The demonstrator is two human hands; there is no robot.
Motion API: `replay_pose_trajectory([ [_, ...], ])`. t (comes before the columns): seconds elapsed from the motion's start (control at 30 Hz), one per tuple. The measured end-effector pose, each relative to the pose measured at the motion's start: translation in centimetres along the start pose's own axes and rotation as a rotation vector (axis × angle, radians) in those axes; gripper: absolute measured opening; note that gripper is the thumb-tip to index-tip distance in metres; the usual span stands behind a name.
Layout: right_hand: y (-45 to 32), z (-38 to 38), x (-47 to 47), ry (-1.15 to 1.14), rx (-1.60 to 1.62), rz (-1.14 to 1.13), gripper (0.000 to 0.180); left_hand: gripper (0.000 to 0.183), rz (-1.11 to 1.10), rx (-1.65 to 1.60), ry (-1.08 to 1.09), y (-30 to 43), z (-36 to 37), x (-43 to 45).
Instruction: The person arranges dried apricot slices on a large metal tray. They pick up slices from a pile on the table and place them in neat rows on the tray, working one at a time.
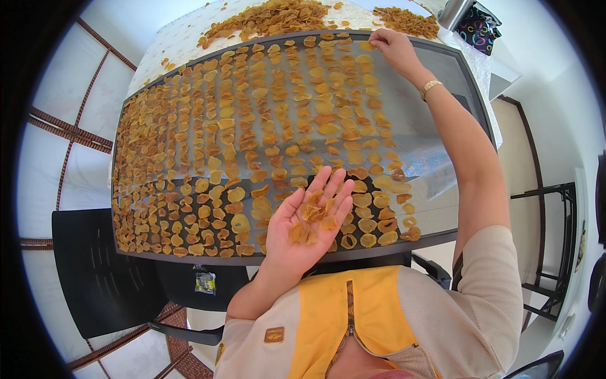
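My left hand (300, 227) is palm up over the near part of a framed mesh screen (416, 137), its fingers slightly curled around several thin, dried, amber-coloured slices (315, 211). At the far edge of the screen, my right hand (390, 47) has its thumb and fingertips pinched on one yellowish slice (366, 45), at the top of the rightmost row. Many similar curled slices (227, 112) lie in rows across the screen, spaced closer together at the left. My left hand hides a few of them.
Beyond the screen, a large heap of slices (279, 19) and a smaller heap (407, 21) rest on a patterned tablecloth (165, 42). A metal cylinder (455, 13) and a dark patterned bag (478, 31) stand at the far right. Black chairs (104, 275) are at the near left.
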State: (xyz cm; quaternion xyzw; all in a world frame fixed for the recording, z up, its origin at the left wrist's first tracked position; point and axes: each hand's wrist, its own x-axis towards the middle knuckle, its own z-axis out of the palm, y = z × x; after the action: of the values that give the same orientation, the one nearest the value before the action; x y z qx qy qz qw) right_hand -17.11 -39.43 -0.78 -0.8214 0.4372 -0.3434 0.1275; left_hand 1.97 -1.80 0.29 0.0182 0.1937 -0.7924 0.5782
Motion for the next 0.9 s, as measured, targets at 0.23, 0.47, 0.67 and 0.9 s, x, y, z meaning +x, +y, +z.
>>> replay_pose_trajectory([
  [0.23,1.1,0.8,0.3,-0.02,-0.066,-0.05,0.016,0.049,0.002,-0.037,0.027,0.2,0.1,0.3],
  [0.47,0.9,1.3,0.2,-0.002,-0.121,-0.026,0.019,0.049,-0.005,-0.065,0.043,-0.1,0.3,0.6],
  [0.67,0.6,1.1,-0.3,0.052,-0.06,-0.043,0.02,0.048,0.007,-0.034,0.022,-0.3,0.2,0.7],
  [0.9,-5.5,-1.5,-5.4,-0.076,0.272,-0.062,0.021,0.047,0.029,-0.014,-0.043,-0.9,0.1,0.8],
])
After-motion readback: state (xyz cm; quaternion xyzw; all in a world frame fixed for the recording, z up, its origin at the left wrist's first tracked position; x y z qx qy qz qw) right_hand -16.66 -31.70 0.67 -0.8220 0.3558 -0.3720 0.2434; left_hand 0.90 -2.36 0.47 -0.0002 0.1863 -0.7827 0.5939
